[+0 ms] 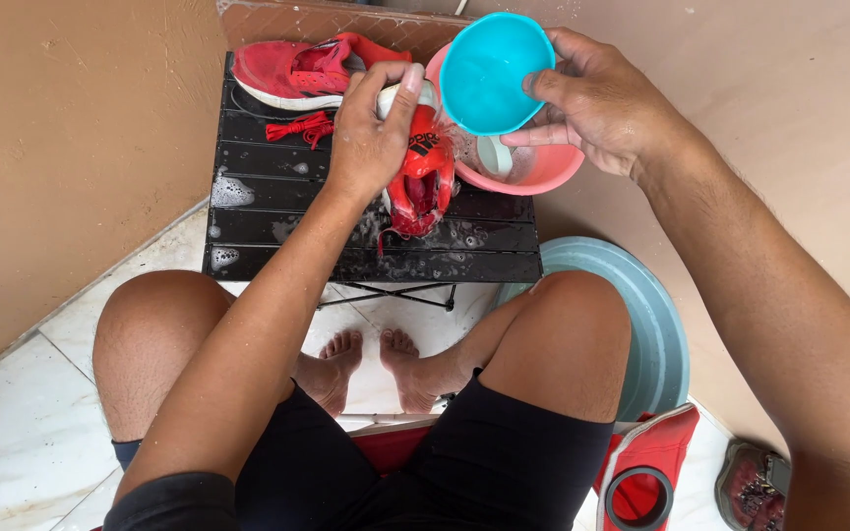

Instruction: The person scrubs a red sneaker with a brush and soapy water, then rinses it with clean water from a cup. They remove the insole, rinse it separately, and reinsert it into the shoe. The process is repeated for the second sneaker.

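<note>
Tiled floor, black slatted table (277, 187): left hand (371, 133) grips red shoe (423, 177), right hand (597, 103) tilts turquoise bowl (489, 74).

Home washing corner: tiled floor (12, 423), basins (661, 334).

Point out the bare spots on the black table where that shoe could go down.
Free: the soapy left slats of the black table, below the red laces and beside the left hand. Crowded: the back edge with the second red shoe and pink basin.
</note>
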